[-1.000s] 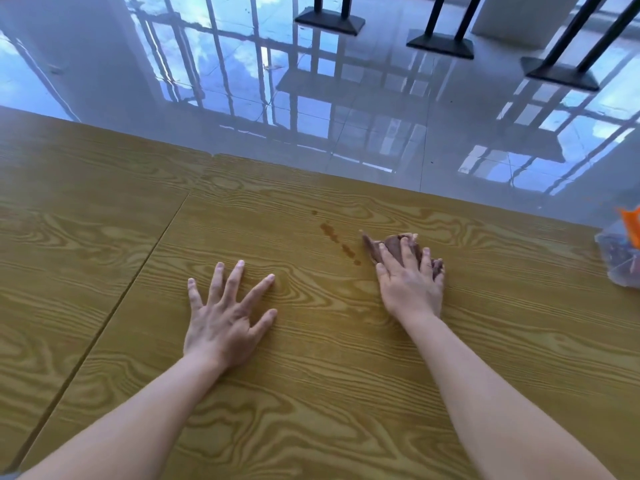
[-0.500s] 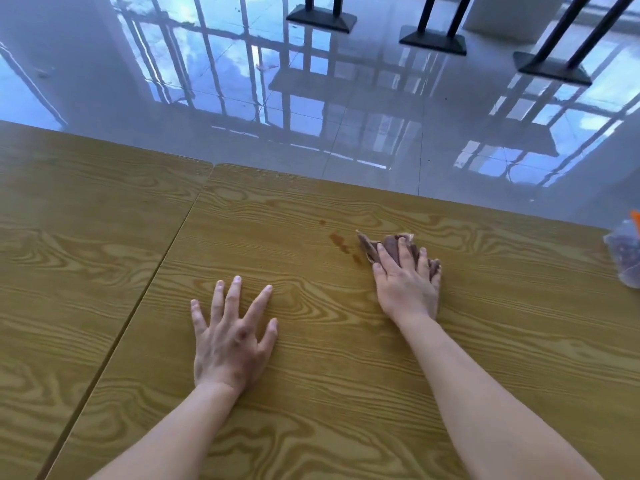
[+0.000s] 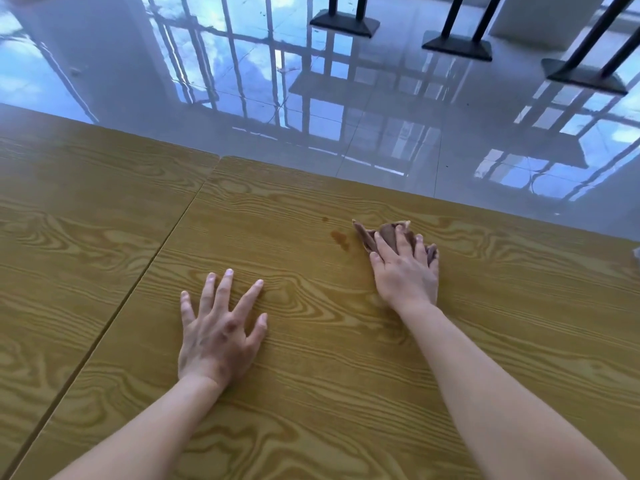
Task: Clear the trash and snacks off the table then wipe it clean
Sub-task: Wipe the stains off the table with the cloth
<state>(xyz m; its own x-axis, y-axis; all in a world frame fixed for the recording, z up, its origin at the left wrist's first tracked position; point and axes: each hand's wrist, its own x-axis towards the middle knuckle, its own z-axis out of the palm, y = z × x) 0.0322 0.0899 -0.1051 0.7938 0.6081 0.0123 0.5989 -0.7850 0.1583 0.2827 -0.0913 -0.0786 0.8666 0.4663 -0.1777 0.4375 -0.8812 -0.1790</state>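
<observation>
My right hand (image 3: 405, 271) presses a crumpled brown cloth (image 3: 388, 234) flat onto the wood-grain table (image 3: 311, 393), near its far edge. Most of the cloth lies under my fingers; its corners stick out to the left and right. Just left of the cloth there is a small brown stain (image 3: 340, 238), with a tiny brown spot (image 3: 325, 219) beyond it. My left hand (image 3: 218, 327) rests palm down on the table with its fingers spread, holding nothing.
A seam (image 3: 145, 268) runs between this table and a second one on the left. Beyond the far edge lies a glossy tiled floor (image 3: 381, 133) with black table bases (image 3: 457, 46). A sliver of a clear plastic object (image 3: 636, 252) shows at the right border.
The cloth under my right hand has slid left over the lower part of the stain, which looks smaller now. The view has shifted, and the plastic container at the right is nearly out of frame.
</observation>
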